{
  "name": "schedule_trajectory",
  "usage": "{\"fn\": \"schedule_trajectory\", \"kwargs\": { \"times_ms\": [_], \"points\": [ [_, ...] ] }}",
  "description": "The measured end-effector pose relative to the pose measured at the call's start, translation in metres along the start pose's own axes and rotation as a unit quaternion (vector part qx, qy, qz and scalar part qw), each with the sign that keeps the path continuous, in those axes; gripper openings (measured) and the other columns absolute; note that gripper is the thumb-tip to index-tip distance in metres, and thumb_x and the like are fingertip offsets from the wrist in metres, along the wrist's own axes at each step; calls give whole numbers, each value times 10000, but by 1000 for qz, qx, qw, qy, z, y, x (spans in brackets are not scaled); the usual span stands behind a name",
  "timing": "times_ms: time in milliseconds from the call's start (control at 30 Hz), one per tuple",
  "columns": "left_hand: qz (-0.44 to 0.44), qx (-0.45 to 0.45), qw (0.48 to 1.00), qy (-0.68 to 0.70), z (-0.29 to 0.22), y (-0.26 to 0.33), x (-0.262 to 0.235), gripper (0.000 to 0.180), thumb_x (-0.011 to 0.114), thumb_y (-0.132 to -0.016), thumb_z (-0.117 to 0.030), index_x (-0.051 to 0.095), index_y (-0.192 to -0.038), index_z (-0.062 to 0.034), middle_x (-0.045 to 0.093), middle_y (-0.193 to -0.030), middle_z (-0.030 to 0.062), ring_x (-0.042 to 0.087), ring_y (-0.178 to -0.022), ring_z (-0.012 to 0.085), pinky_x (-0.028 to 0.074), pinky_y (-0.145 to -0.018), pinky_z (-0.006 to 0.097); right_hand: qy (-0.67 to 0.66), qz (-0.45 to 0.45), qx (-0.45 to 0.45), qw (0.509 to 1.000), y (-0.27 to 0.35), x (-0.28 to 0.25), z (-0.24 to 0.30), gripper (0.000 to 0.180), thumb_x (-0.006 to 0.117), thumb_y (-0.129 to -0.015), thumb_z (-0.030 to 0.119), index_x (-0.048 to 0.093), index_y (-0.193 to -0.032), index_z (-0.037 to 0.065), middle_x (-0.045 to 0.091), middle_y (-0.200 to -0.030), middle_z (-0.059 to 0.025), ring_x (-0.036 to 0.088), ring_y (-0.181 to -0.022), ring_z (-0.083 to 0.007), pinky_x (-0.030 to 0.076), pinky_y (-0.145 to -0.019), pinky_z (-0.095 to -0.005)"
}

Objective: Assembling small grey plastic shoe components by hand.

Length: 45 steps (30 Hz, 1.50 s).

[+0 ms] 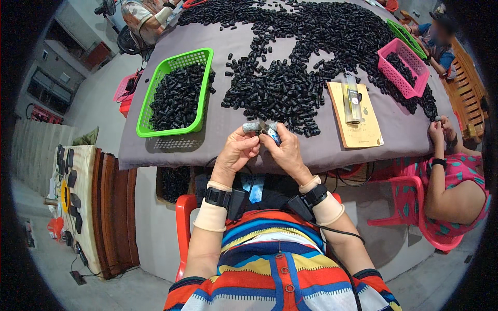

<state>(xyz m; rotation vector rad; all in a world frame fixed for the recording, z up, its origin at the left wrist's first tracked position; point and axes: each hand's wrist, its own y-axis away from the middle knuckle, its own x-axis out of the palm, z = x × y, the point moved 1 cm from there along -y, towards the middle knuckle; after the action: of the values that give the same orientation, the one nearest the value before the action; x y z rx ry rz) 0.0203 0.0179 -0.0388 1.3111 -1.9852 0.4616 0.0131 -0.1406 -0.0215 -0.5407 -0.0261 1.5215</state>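
Both my hands meet at the table's near edge, fingers closed in pinches. My left hand (238, 150) has a grey wrap on its index finger, and whatever it pinches is hidden. In my right hand (286, 153), also with a grey-wrapped finger, is a small blue-and-white thing (273, 136). A thin dark piece shows between the fingertips, too small to name. Just beyond my hands spreads a heap of small black ribbed plastic parts (275, 88). To the left, a green basket (207, 85) holds more of them.
A yellow pad (365, 136) with a clear plastic case (353, 106) lies to the right on the grey tablecloth (171, 155). Beyond it are a pink basket (415, 90) and another green basket (399, 32). Other people sit around the table; one person's hands (441, 132) work at the right edge.
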Motion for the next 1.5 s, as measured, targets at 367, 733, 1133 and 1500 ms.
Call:
{"fn": "schedule_trajectory", "kwargs": {
  "times_ms": [367,733,1133,1500],
  "points": [
    [-79,15,996,46,7,-3,-2,242,555,-861,-11,584,-1101,-31,599,-836,45,552,-633,103,499,-567,206,3,10,4,1000,1,-2,-1,262,616,-818,252,497,-754,27,559,-668,-133,559,-586,-303,418,-517,-374],
    [-35,23,998,44,4,-3,-5,327,576,-830,-6,550,-1155,-29,609,-907,41,560,-700,73,471,-616,188,89,21,-120,989,4,2,3,229,614,-807,227,514,-728,37,528,-660,-114,552,-591,-308,407,-494,-386],
    [-49,22,998,38,3,-2,-2,278,559,-857,-27,562,-1134,-13,606,-871,42,541,-655,76,471,-584,195,105,7,-116,988,4,4,2,237,611,-812,233,507,-706,49,526,-646,-100,546,-562,-296,393,-472,-382],
    [-33,17,998,46,4,-3,-5,256,558,-856,-27,570,-1111,-8,608,-879,53,535,-648,78,463,-570,199,103,11,-114,988,3,5,3,217,610,-813,229,538,-715,49,543,-651,-95,556,-566,-293,401,-473,-375]
  ]
}}
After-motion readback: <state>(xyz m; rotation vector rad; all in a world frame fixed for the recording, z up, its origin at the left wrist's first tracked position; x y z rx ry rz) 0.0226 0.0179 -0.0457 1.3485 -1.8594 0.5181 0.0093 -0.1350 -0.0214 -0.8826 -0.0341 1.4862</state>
